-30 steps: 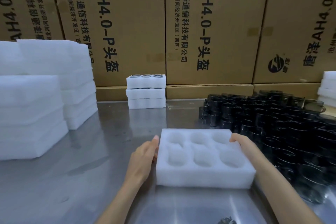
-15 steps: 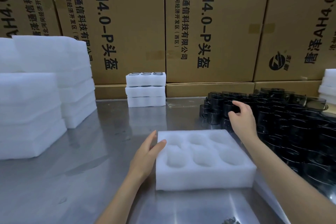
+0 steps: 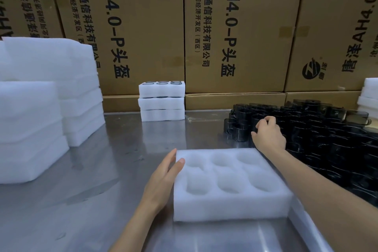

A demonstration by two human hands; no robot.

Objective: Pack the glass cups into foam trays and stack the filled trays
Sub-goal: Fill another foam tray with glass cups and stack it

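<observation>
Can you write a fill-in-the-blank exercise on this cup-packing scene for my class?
1. The foam tray in front of the person has ___ empty pockets.
2. The left hand rests against the tray's ___ side.
3. The right hand reaches into the pile of dark glass cups on the ___ of the steel table.
4. The stack of filled trays at the back is ___ trays high.

Missing words: six; left; right; three
</observation>
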